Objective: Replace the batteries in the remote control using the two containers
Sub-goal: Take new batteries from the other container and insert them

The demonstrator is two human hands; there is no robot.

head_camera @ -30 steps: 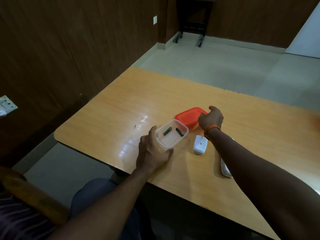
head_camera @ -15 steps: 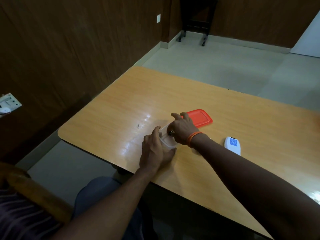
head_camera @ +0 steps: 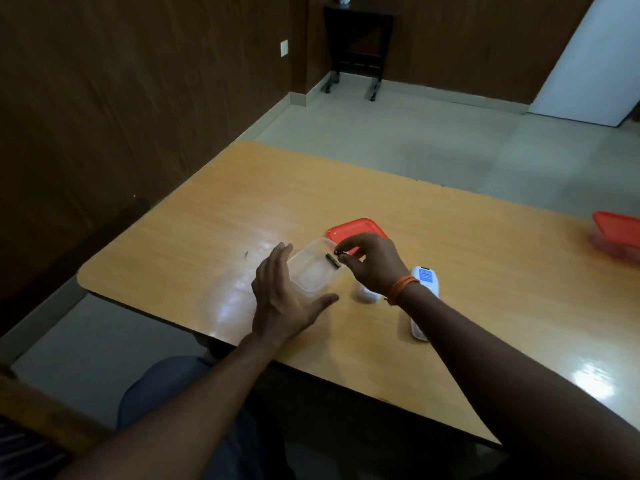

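Head view: your right hand [head_camera: 372, 263] pinches one battery [head_camera: 338, 252] just above the clear container [head_camera: 311, 270], far corner. A second battery [head_camera: 332, 261] lies inside, slanting toward it. Your left hand [head_camera: 282, 294] spreads wide against the container's near side. The remote [head_camera: 425, 299] lies right of the container; the red lid [head_camera: 353, 230] lies beyond.

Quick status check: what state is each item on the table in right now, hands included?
Clear plastic container: open, one battery inside.
Dark green battery: lying in the container.
Second dark battery: pinched, lifted.
Right hand: shut on the second battery.
Left hand: open beside the container.
Red rectangular lid: off, flat on the table.
Far red-lidded container: closed.
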